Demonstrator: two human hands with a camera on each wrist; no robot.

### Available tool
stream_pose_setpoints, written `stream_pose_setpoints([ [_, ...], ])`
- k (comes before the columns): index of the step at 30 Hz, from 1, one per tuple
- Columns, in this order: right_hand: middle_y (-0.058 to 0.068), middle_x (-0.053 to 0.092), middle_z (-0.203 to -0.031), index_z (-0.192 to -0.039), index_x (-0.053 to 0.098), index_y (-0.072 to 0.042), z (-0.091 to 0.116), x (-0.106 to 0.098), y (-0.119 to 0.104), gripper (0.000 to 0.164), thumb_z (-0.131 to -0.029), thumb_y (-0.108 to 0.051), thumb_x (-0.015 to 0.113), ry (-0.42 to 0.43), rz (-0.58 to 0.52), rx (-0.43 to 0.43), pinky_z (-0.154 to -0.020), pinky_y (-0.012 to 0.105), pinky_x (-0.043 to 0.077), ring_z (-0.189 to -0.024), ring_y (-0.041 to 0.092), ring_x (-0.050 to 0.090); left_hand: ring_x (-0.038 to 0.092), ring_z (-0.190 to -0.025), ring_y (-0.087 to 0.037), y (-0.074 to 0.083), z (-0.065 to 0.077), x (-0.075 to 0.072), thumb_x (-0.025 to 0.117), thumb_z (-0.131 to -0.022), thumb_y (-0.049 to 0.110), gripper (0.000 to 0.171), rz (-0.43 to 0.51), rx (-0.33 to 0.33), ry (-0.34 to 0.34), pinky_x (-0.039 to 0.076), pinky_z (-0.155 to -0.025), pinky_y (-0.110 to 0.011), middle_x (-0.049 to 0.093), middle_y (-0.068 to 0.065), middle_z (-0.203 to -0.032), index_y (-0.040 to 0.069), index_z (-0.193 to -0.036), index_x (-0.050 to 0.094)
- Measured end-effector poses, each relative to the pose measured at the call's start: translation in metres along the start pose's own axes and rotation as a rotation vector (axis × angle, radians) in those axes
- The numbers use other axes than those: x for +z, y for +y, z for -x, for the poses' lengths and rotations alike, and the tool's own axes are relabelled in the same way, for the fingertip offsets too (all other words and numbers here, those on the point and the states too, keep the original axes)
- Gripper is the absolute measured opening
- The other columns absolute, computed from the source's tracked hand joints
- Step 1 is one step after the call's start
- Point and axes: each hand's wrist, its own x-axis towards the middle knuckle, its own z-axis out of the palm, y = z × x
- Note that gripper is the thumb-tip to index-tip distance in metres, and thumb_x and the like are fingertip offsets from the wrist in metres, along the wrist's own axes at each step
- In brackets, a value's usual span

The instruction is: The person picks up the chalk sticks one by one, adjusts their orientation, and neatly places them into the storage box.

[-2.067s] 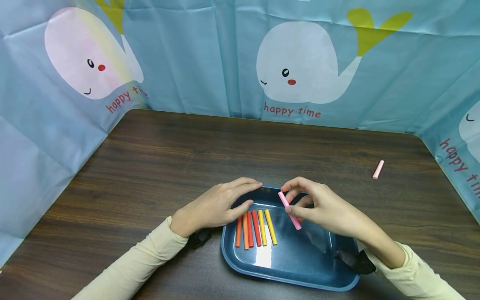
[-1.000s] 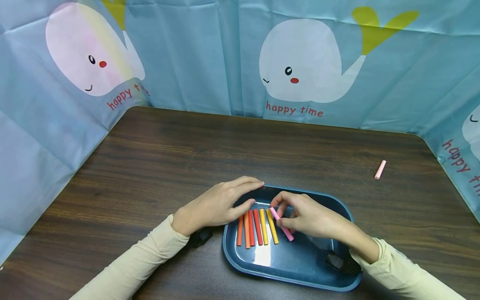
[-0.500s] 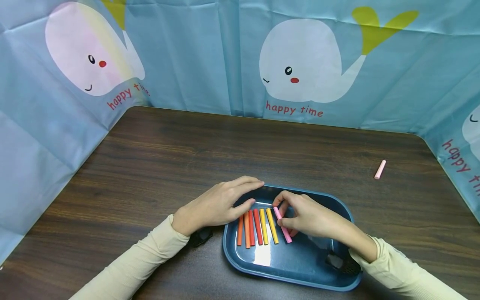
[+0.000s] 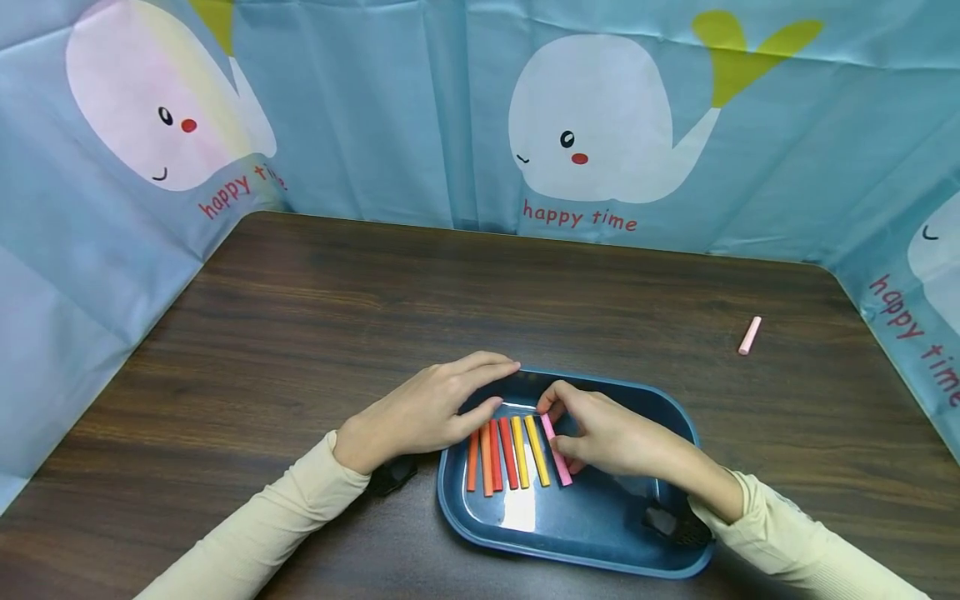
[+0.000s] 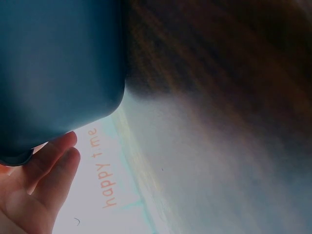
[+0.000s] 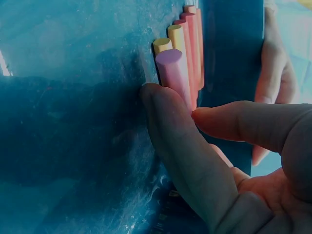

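Note:
My right hand [image 4: 618,437] pinches a pink chalk stick [image 4: 557,457] inside the dark blue tray [image 4: 585,525]. In the right wrist view the pink stick [image 6: 175,73] stands at the end of a row, its near end above one fingertip. Beside it lie two yellow sticks [image 4: 537,450], two red sticks [image 4: 508,454] and two orange sticks [image 4: 486,467], roughly parallel. My left hand [image 4: 435,408] rests on the tray's far left corner, fingers extended along the rim and thumb over the inside. In the left wrist view, the left fingers [image 5: 53,168] touch the tray's outer wall.
A pale pink chalk stick [image 4: 749,336] lies on the dark wooden table [image 4: 360,292], beyond the tray to the right. A light blue whale-print cloth [image 4: 375,108] hangs along the table's back and sides.
The right hand has moved down and left, bringing the pink stick from above the tray to beside the yellow sticks and turning it nearly parallel to them. The left hand stays on the rim.

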Motion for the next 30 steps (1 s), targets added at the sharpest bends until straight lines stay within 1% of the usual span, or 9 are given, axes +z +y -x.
stream_pose_setpoints([
  [7,0.014,0.059,-0.111,-0.123,0.049,-0.002,0.001,0.000,-0.001,0.037,-0.092,-0.005,0.067,-0.006,0.006,-0.010,-0.059,0.024,0.057,-0.067,0.012,0.064,0.060,-0.122,-0.015,0.000,0.000,0.000,0.060,-0.098,0.022,0.048,0.000,0.003,0.005,0.053,-0.101,-0.037,0.053,-0.004,-0.144,0.011,-0.144,0.052],
  [15,0.012,0.060,-0.108,-0.123,0.052,-0.001,0.006,-0.005,-0.001,0.036,-0.092,-0.010,0.068,-0.002,0.063,-0.061,-0.059,0.023,0.056,-0.068,0.010,0.062,0.060,-0.123,-0.016,-0.001,0.000,0.000,0.060,-0.099,0.022,0.048,0.004,0.006,0.000,0.052,-0.102,-0.037,0.053,-0.004,-0.145,0.011,-0.145,0.051],
  [18,0.012,0.062,-0.108,-0.123,0.052,-0.001,0.008,-0.009,-0.002,0.034,-0.093,-0.011,0.066,-0.001,0.055,-0.069,-0.060,0.024,0.056,-0.069,0.011,0.062,0.060,-0.123,-0.016,0.000,0.001,0.000,0.060,-0.099,0.022,0.048,0.002,0.008,0.005,0.053,-0.101,-0.037,0.053,-0.004,-0.145,0.011,-0.144,0.051],
  [22,0.015,0.063,-0.110,-0.125,0.052,0.001,0.013,-0.015,-0.006,0.035,-0.095,-0.010,0.065,0.002,0.007,-0.087,-0.064,0.025,0.058,-0.073,0.013,0.065,0.060,-0.122,-0.016,0.000,0.001,0.000,0.059,-0.099,0.022,0.048,-0.004,0.005,0.008,0.053,-0.101,-0.037,0.053,-0.004,-0.145,0.011,-0.144,0.051],
  [25,0.017,0.063,-0.113,-0.126,0.052,0.001,0.017,-0.020,-0.009,0.036,-0.094,-0.011,0.066,0.024,-0.023,-0.105,-0.067,0.025,0.058,-0.075,0.014,0.066,0.060,-0.123,-0.016,-0.001,0.001,0.000,0.059,-0.099,0.023,0.048,-0.003,0.006,0.005,0.052,-0.102,-0.037,0.053,-0.003,-0.145,0.012,-0.145,0.051],
  [27,0.018,0.062,-0.115,-0.126,0.053,0.002,0.020,-0.024,-0.009,0.038,-0.094,-0.013,0.066,0.045,-0.016,-0.127,-0.067,0.025,0.058,-0.075,0.014,0.066,0.060,-0.123,-0.016,-0.001,0.000,0.001,0.059,-0.099,0.023,0.048,-0.002,0.009,0.005,0.052,-0.102,-0.037,0.053,-0.003,-0.145,0.011,-0.145,0.051],
  [30,0.019,0.062,-0.117,-0.126,0.053,0.002,0.024,-0.031,-0.008,0.039,-0.094,-0.015,0.067,0.071,-0.007,-0.153,-0.067,0.027,0.058,-0.074,0.017,0.066,0.060,-0.123,-0.015,-0.001,0.000,0.001,0.060,-0.099,0.023,0.048,-0.001,0.012,0.005,0.052,-0.103,-0.037,0.053,-0.003,-0.145,0.011,-0.145,0.051],
])
